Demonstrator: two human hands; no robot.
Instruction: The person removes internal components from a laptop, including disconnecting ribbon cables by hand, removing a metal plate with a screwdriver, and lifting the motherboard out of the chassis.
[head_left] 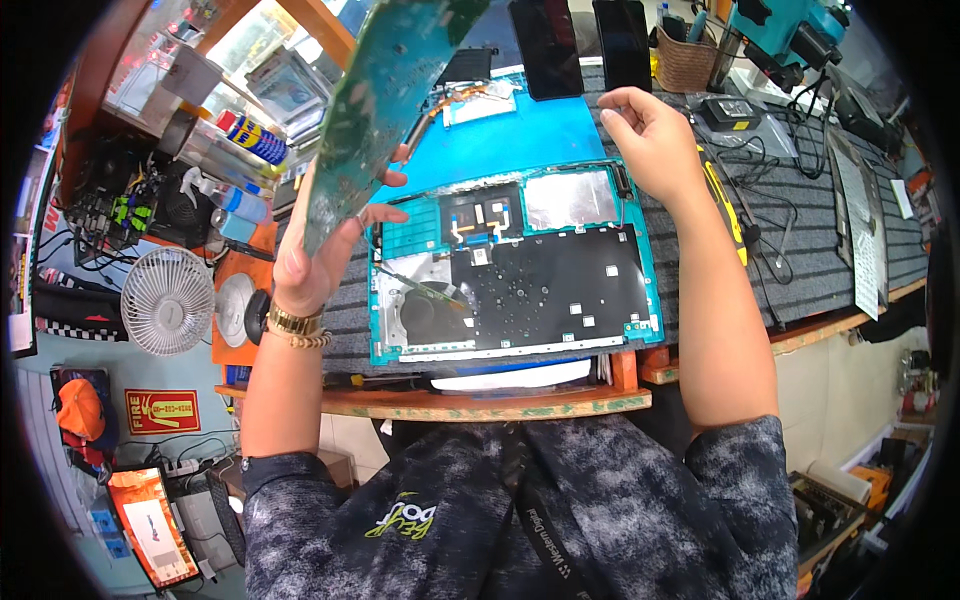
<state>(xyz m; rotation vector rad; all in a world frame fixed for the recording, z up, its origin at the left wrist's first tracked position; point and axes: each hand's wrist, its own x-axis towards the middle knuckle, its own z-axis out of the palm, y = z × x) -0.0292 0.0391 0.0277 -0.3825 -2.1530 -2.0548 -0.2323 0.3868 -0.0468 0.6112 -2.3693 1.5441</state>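
My left hand [325, 245] is closed on the lower edge of a scuffed teal laptop cover [375, 120], tilted upright with its top running out of view. Below and to the right lies an opened teal laptop chassis [545, 290], inner side up, with black film, a silver plate and the back of a touchpad showing. A thin strip [425, 288] crosses its left part. Over the chassis's far right corner hovers my right hand [650, 140], fingers loosely bent and slightly apart, with nothing visible in it. A bright blue flat panel [540, 140] lies behind the chassis.
Two dark phones [546, 50] stand at the back. A yellow-and-black tool [725, 205] and cables lie right of my forearm, beyond them a loose keyboard [865, 245]. On the left are a spray can [255, 138] and a white fan [168, 300]. The wooden bench edge [500, 404] runs in front.
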